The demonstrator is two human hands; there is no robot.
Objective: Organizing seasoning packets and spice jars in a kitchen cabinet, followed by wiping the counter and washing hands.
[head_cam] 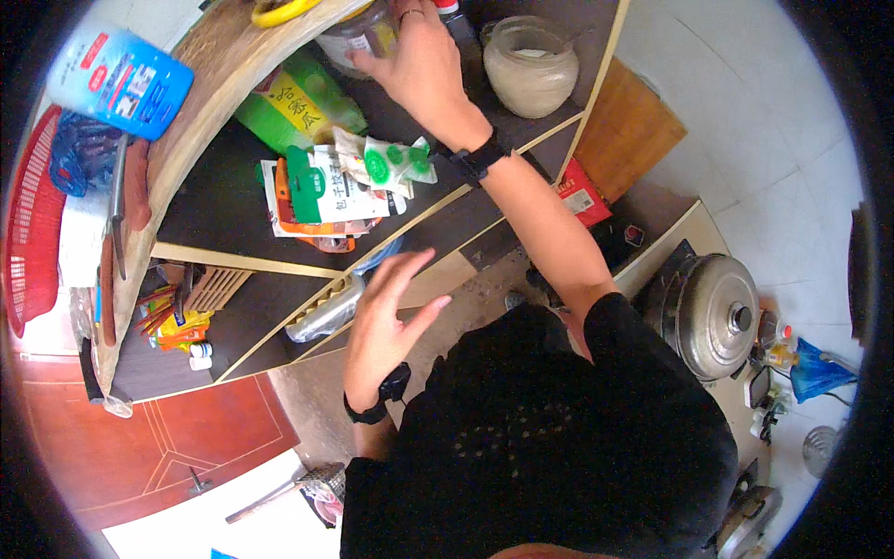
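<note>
My right hand [426, 73] reaches into the shelf at the top of the view. Its thumb lies against a glass jar [357, 45] with a label, and the fingers run along the jar's far side, partly cut off by the picture's edge. Lower down, my left hand [383, 325] hovers in front of the shelf edge, fingers apart and holding nothing. Behind it lies a shiny silvery roll [325, 318]. A green bag [300, 105] with printed writing rests beside the jar. Several flat food packets [335, 195] are stacked nearer to me, with a crumpled white-and-green packet [391, 164] on top.
A rounded jar [531, 73] of pale contents stands at the shelf's right. A blue-and-white container [119, 80], a knife [119, 209] and a red plastic basket [33, 223] are at the upper left. A lidded metal pot [712, 314] sits on the right counter.
</note>
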